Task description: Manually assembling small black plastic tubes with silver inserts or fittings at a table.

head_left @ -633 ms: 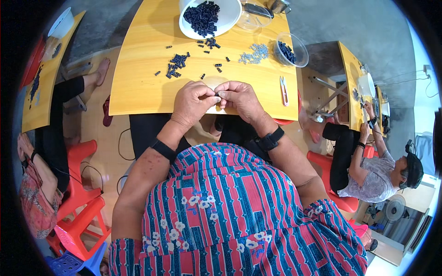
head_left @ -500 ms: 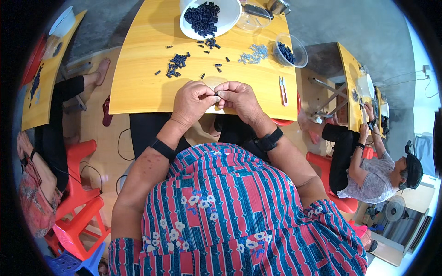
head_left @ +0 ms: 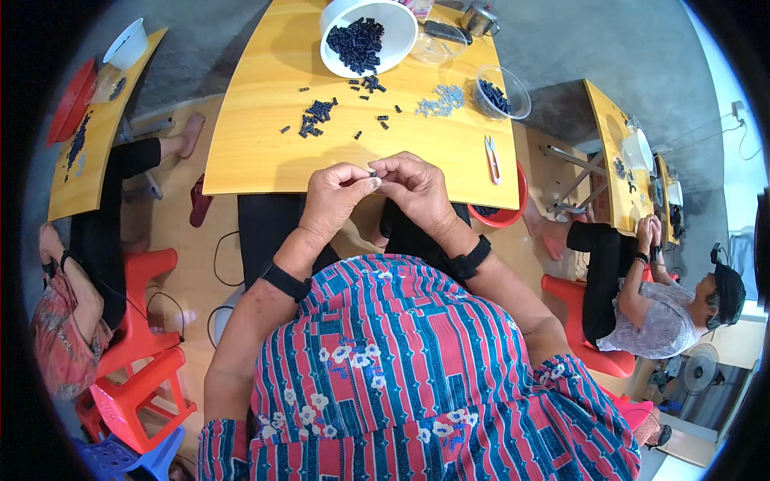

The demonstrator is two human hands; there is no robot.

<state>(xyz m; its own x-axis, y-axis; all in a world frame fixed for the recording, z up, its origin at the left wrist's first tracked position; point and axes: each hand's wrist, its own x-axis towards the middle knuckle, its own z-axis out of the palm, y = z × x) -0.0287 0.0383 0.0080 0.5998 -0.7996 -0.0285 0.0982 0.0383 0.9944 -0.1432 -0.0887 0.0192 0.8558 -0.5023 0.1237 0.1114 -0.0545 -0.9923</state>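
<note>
My left hand (head_left: 335, 196) and my right hand (head_left: 417, 191) meet just above the table's near edge. Both pinch one small black part (head_left: 372, 173) between thumbs and fingertips; most of it is covered. Beyond the hands, a loose pile of short black tube-like parts (head_left: 318, 117) lies on the yellow table (head_left: 265, 152), with single ones scattered to its right. Small clear bluish pieces (head_left: 440, 101) are heaped farther right. A clear tub (head_left: 520, 90) beside them holds more black parts. Thread snips (head_left: 492, 160) with orange-red handles lie right of my hands.
A tilted white bowl (head_left: 403, 53) of black parts stands at the far side, near a clear container (head_left: 433, 51) and a metal mug (head_left: 480, 18). A red basin (head_left: 513, 210) sits below the table's right edge. Other people sit at tables left and right (head_left: 654, 305).
The view has shifted slightly. My hands still meet at the small part, now with fingers a little more raised. The person at right has brought their hands together.
</note>
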